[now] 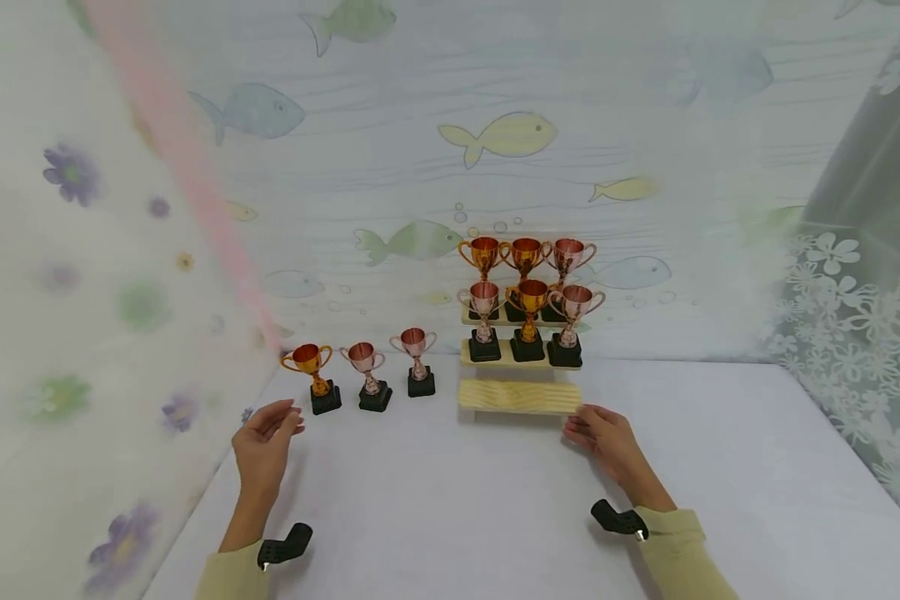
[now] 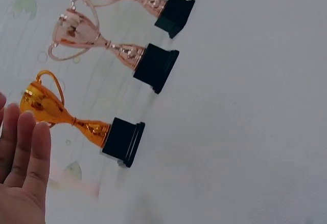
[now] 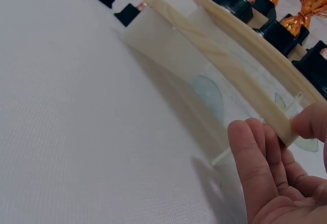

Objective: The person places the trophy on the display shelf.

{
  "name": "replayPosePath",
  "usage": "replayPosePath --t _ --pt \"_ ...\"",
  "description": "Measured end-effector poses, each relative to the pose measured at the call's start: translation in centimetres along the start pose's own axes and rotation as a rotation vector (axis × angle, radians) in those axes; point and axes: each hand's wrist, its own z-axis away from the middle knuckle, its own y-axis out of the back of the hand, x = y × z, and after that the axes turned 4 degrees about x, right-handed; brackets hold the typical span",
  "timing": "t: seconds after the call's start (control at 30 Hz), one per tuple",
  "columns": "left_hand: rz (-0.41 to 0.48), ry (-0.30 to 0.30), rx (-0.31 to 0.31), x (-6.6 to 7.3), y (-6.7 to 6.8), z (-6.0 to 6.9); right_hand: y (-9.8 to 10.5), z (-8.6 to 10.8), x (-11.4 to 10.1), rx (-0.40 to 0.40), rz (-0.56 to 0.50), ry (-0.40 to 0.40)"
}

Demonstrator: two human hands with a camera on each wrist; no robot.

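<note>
At lower left of the frame, the left hand [image 1: 266, 442], its grip loose and holding nothing, is just beside a gold trophy [image 1: 319, 386]; 2 pink trophies [image 1: 362, 357] stand to its right. Right of centre, the right hand [image 1: 606, 437] pinches the bottom wooden shelf [image 1: 521, 397] by its right end, below 6 shelved trophies [image 1: 532, 293].

The left hand [image 2: 23, 170], fingers [image 2: 40, 150] straight, is near a shiny gold cup [image 2: 84, 128] on a black block [image 2: 120, 141], and past it on the white cloth [image 2: 235, 121] stand a shiny pink cup [image 2: 110, 46] and then a second pink cup [image 2: 148, 2], partly cut off, each on its own black block.
</note>
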Motion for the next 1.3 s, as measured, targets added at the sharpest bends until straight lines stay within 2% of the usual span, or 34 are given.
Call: replayPosePath --t 0.1,0.2,0.43,0.6,0.73,0.93,1.17,1.3 --pt "0.004 -0.024 0.093 -0.5 0.3 -1.1 0.1 0.0 0.0 -0.004 0.0 -0.007" --pt "-0.004 -0.028 0.105 -0.9 0.4 -2.5 0.2 0.0 0.0 -0.005 -0.006 -0.014" --pt "-0.162 -0.022 -0.016 -0.7 -0.1 -5.7 0.3 -0.1 0.0 -0.011 -0.006 -0.006" --pt "-0.156 0.022 -0.126 -0.6 -1.2 -7.3 0.4 -0.1 0.1 -0.005 -0.002 -0.013" --pt "-0.147 0.049 -0.159 -0.5 -2.1 -7.8 0.4 -0.2 0.1 0.006 -0.007 -0.016" --pt "-0.105 0.084 -0.138 -0.6 -2.5 -8.0 0.3 -0.2 0.1 0.004 -0.025 -0.001" --pt "-0.094 0.064 -0.1 -0.6 -2.5 -7.8 0.4 -0.4 -0.1 0.015 -0.017 -0.004" --pt "-0.038 0.047 -0.054 -0.6 -2.3 -7.7 0.4 -0.3 -0.2 0.027 -0.029 -0.014"
